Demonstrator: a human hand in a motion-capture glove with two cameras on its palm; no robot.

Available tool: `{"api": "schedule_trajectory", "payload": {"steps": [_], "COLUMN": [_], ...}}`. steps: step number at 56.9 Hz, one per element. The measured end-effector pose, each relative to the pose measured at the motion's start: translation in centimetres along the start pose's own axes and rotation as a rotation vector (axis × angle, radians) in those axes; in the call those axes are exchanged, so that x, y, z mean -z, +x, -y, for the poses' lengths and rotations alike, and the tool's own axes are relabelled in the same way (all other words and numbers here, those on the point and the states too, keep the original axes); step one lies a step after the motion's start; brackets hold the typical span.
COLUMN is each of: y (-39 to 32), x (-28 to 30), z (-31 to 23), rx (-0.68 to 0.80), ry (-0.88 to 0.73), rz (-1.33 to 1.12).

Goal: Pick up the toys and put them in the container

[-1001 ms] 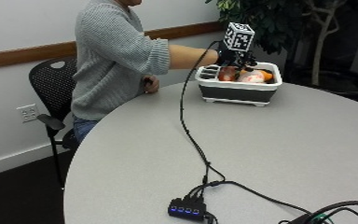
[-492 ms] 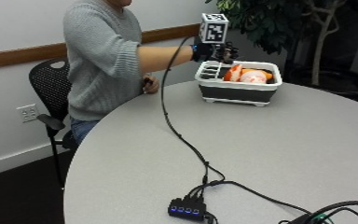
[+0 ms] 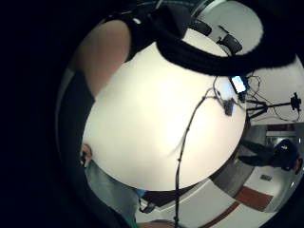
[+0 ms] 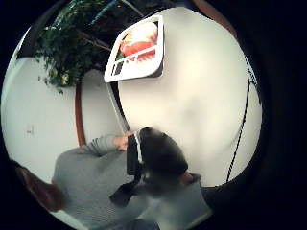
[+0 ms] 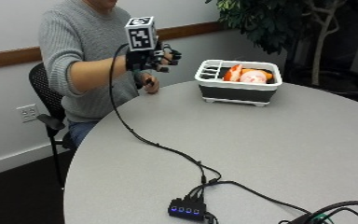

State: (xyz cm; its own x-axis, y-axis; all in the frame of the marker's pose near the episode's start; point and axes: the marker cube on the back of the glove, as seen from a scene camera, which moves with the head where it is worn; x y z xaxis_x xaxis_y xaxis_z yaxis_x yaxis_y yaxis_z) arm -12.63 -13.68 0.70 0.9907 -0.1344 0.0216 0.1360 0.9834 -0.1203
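Your gloved right hand hangs raised above the near edge of the round bench, well apart from the container, its fingers loosely spread and holding nothing. Your bare hand rests at the bench's edge just below it.

The toys lie inside the one white container with dark sides, which stands on the far part of the bench near the potted plant. The thumb-side palm view shows the same container from above, with red, orange and pale shapes heaped in its larger compartment. How many toys there are cannot be counted with any confidence; at least two shapes show, one orange-red and one pale pink.

No toy shows anywhere on the bare bench surface, in the outside view or in either palm view, so the job looks finished or all but finished, with nothing visibly left for you to collect
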Motion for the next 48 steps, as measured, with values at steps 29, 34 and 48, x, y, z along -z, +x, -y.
{"api": "schedule_trajectory", "payload": {"steps": [29, 34, 48], "y": [-3.4, -3.5, -3.5], "x": [-10.8, -11.2, -11.4], "z": [-18.2, -17.8, -16.9], "rx": [-0.172, -0.165, -0.159], "ry": [0.007, 0.006, 0.004], "rz": [0.029, 0.035, 0.031]}}
